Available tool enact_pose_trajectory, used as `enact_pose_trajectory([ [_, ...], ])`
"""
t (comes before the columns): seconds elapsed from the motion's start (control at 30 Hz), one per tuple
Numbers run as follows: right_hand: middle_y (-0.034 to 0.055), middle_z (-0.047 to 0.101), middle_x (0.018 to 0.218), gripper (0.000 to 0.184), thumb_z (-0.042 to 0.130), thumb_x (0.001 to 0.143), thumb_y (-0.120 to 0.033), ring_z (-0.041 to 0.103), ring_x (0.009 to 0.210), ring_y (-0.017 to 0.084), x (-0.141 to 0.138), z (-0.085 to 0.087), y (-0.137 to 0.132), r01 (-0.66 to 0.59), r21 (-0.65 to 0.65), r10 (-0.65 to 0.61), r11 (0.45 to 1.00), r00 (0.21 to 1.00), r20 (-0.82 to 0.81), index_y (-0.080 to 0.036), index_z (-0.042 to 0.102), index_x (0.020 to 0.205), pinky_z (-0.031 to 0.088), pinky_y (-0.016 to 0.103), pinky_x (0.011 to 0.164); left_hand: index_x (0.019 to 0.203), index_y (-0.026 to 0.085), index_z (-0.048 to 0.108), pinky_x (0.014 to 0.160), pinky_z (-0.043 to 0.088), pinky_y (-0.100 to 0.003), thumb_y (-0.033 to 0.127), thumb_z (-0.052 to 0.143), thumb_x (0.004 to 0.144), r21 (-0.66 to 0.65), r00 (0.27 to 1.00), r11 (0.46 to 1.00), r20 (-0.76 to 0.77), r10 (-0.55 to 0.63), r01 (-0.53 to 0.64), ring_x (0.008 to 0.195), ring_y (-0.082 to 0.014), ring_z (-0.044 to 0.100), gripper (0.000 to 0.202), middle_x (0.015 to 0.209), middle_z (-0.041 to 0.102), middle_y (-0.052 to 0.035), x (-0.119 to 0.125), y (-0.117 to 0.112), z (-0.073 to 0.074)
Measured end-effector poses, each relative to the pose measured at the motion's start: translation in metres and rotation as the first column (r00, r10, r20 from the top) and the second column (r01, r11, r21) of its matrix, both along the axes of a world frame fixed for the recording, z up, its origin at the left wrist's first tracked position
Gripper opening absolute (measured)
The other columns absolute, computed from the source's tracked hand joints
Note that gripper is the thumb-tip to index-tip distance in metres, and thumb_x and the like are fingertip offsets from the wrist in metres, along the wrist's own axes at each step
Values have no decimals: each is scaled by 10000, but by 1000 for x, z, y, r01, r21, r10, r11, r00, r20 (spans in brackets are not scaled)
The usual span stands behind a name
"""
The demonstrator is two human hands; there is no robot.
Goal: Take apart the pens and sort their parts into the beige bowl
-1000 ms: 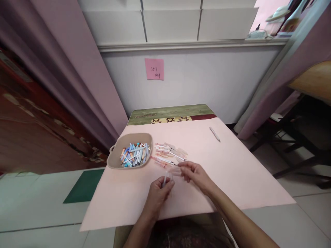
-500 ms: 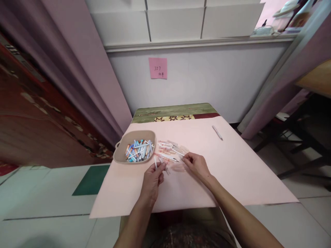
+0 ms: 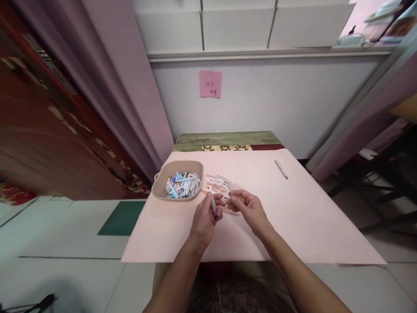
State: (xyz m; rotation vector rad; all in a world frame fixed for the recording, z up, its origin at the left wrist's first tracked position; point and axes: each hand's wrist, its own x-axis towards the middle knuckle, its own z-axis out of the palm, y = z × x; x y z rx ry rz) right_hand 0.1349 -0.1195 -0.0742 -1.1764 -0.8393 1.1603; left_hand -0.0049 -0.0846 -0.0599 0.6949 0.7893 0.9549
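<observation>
My left hand (image 3: 206, 217) is closed round a thin pen (image 3: 213, 202) that stands nearly upright, tip up. My right hand (image 3: 246, 208) is just to its right, fingers pinched together at a small clear piece I cannot make out. Both hover over the pink sheet (image 3: 286, 217), right in front of a loose row of pens and clear caps (image 3: 219, 182). A beige tray (image 3: 159, 188) with several blue, white and orange pens sits to the left of that row.
A single pen (image 3: 281, 169) lies alone at the far right of the pink sheet. The table's green edge (image 3: 224, 139) meets a white wall with a pink sticky note (image 3: 210, 84). Purple curtains hang at both sides; a green mat (image 3: 122, 218) lies on the floor at left.
My left hand has lifted a pen off the sheet and turned it upright. My right hand has moved in close beside it. The camera has shifted left.
</observation>
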Motion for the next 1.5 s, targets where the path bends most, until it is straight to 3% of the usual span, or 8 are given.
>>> enact_pose_trajectory([
  [0.17, 66, 706, 962, 322, 695, 759, -458, 643, 903, 179, 11, 21, 6, 84, 68, -81, 994, 996, -43, -184, 601, 900, 495, 297, 798, 795, 146, 589, 507, 335, -227, 346, 629, 786, -45, 991, 998, 132, -36, 42, 491, -71, 447, 204, 740, 653, -47, -7, -14, 0],
  [0.37, 17, 694, 816, 332, 766, 696, -410, 614, 724, 124, -4, 32, 20, 26, 93, -13, 995, 991, -131, -174, 639, 892, 479, 245, 717, 810, 153, 586, 508, 313, -220, 309, 680, 774, 32, 993, 994, 40, -107, 106, 513, -68, 458, 186, 751, 628, -26, -8, -23, 2],
  [0.7, 20, 700, 822, 301, 775, 702, -388, 620, 726, 129, -7, 31, 17, 10, 98, 7, 995, 985, -174, -177, 661, 883, 475, 244, 715, 833, 158, 594, 519, 303, -218, 346, 642, 817, 85, 990, 988, -62, -126, 131, 521, -63, 447, 195, 745, 606, -10, -10, -28, 5],
  [0.9, -12, 667, 706, 251, 771, 714, -348, 576, 598, 107, -7, 33, 10, -109, 94, 121, 990, 984, -128, -178, 644, 849, 434, 227, 592, 847, 153, 600, 524, 304, -217, 340, 629, 828, 106, 987, 983, -72, -142, 149, 526, -60, 442, 191, 746, 594, -9, -11, -26, 6],
  [1.07, -18, 635, 650, 242, 712, 771, -388, 537, 492, 103, -9, 39, 7, -255, 95, 266, 962, 954, -136, -164, 634, 821, 414, 248, 531, 881, 145, 612, 503, 298, -221, 424, 547, 869, 105, 990, 986, -64, -122, 128, 504, -65, 437, 286, 709, 591, -15, -9, -23, 16],
  [1.27, 28, 684, 835, 290, 771, 698, -381, 623, 715, 154, -6, 45, 10, -171, 70, 171, 983, 985, 3, -177, 656, 869, 477, 265, 646, 1094, 197, 597, 466, 286, -212, 509, 497, 884, 137, 995, 986, -28, -95, 97, 485, -65, 420, 389, 725, 604, -9, -4, -21, 22],
  [1.37, 44, 671, 953, 379, 743, 729, -395, 629, 868, 176, -6, 36, 6, 4, 135, -11, 991, 999, 52, -200, 613, 1026, 493, 289, 760, 1095, 190, 613, 466, 304, -196, 457, 571, 861, 124, 998, 992, 58, -39, 32, 478, -55, 414, 358, 706, 605, -1, -1, -16, 20],
  [1.5, 13, 617, 780, 252, 667, 803, -408, 589, 729, 148, -19, 17, -10, 221, 209, -272, 953, 925, 266, -191, 576, 893, 483, 265, 681, 1009, 182, 636, 523, 386, -179, 312, 692, 793, 15, 953, 996, 290, 83, -91, 520, -51, 464, 258, 725, 611, 12, 4, -5, 16],
])
